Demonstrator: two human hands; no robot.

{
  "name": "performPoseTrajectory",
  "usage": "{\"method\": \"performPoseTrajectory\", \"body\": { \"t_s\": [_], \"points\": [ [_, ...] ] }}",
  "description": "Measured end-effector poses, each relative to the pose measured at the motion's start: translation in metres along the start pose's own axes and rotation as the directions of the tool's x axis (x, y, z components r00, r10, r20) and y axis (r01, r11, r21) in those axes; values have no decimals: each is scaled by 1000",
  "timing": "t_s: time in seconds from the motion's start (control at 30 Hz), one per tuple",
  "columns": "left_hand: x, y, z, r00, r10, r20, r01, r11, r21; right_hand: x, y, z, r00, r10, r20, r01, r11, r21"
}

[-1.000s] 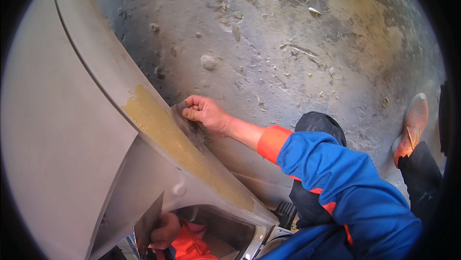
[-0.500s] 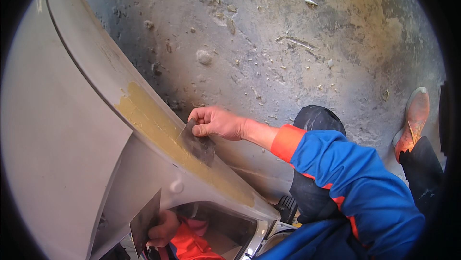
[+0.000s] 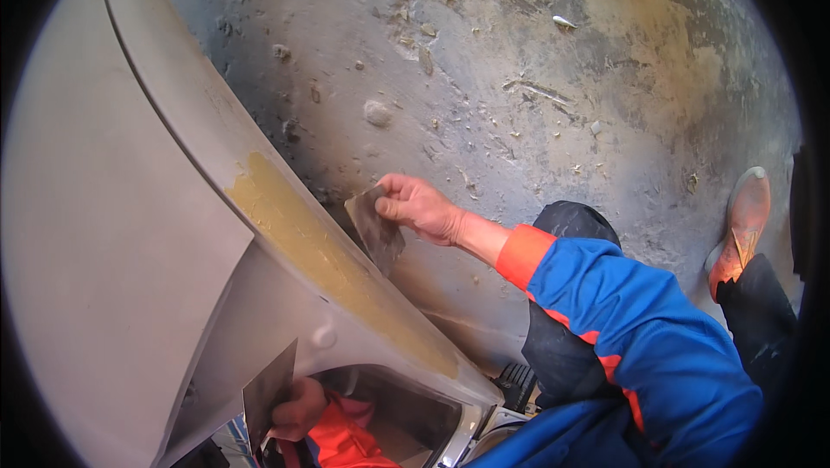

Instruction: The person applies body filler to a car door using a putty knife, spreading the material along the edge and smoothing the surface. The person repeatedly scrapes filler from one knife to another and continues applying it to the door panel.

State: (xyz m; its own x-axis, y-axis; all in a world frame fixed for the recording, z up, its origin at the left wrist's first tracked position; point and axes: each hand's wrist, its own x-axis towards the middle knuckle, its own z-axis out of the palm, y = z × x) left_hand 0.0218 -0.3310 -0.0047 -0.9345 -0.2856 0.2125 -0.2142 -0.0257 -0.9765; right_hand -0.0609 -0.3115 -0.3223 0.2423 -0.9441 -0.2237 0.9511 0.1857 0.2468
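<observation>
My right hand (image 3: 415, 208) grips a thin, smudged metal spreader (image 3: 372, 230) just off the edge of the pale grey vehicle panel (image 3: 112, 252), beside a long patch of yellowish filler (image 3: 303, 256) along the panel's curved edge. Low in the picture, my left hand (image 3: 296, 412) holds a flat metal plate (image 3: 264, 390) upright in front of a dark opening (image 3: 419, 420) in the bodywork. Its fingertips are partly hidden by the plate.
A rough, dusty concrete floor (image 3: 519, 35) lies beside the panel, with bits of debris on it. My dark-clad knee (image 3: 571, 219) is below my right arm. An orange-tan shoe (image 3: 745, 221) shows at the right, and a dark ridged object (image 3: 516, 379) sits by the panel's lower end.
My right hand with the spreader has moved right from the upper filler, down across it, then up and off the panel's edge. My left hand has shifted only slightly.
</observation>
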Motion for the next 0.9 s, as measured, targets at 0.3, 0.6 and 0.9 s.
{"method": "performPoseTrajectory", "body": {
  "t_s": [0.3,0.6,0.9],
  "points": [
    [3,3,3,991,80,-110,-79,997,19,21,-10,41,988,-26,151,40,995,-89],
    [0,-2,12,974,123,-192,-115,992,51,43,-5,17,983,-119,-142,94,981,-172],
    [12,10,5,989,-89,-121,77,992,-105,-11,19,10,975,140,173,-125,988,-92]
  ]
}}
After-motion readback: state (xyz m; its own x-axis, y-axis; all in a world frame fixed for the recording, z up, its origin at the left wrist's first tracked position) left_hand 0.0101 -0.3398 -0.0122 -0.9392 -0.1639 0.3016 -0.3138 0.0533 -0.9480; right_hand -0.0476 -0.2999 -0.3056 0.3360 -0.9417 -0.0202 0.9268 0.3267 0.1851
